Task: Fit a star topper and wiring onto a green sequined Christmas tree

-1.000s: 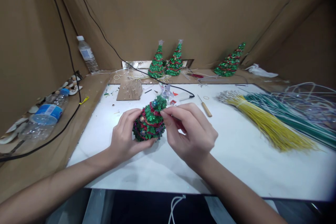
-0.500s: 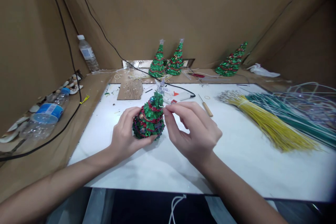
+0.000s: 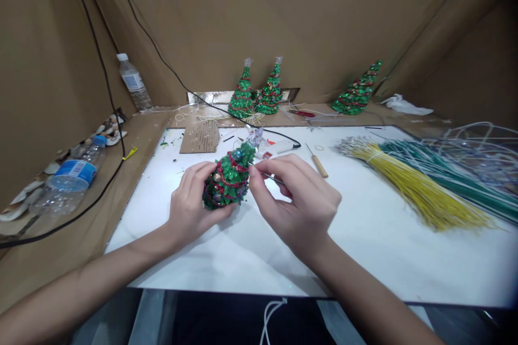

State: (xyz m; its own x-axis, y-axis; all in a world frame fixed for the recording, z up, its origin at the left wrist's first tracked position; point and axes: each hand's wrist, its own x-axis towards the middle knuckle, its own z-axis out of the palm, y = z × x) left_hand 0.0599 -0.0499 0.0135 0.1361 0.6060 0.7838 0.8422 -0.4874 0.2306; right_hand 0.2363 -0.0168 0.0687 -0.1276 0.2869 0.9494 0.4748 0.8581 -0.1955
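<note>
My left hand (image 3: pixel 190 202) is wrapped round the base of a small green sequinned Christmas tree (image 3: pixel 226 178) with red trim and a clear star on top. The tree leans to the right, just above the white board (image 3: pixel 364 237). My right hand (image 3: pixel 295 199) is closed in a pinch beside the tree's upper part. From its fingers a thin wire or pin (image 3: pixel 269 177) reaches toward the tree.
Two finished trees (image 3: pixel 257 94) and a leaning third one (image 3: pixel 356 91) stand at the back. Yellow and green wire bundles (image 3: pixel 421 186) lie right. A wooden-handled awl (image 3: pixel 318 164), a glue gun (image 3: pixel 279 146), a cardboard piece (image 3: pixel 201 137) and two water bottles (image 3: pixel 73 175) are around. A black cable runs left.
The tree has tipped from more upright to leaning right in my left hand. My right hand stayed pinched near its top, now with a thin wire showing.
</note>
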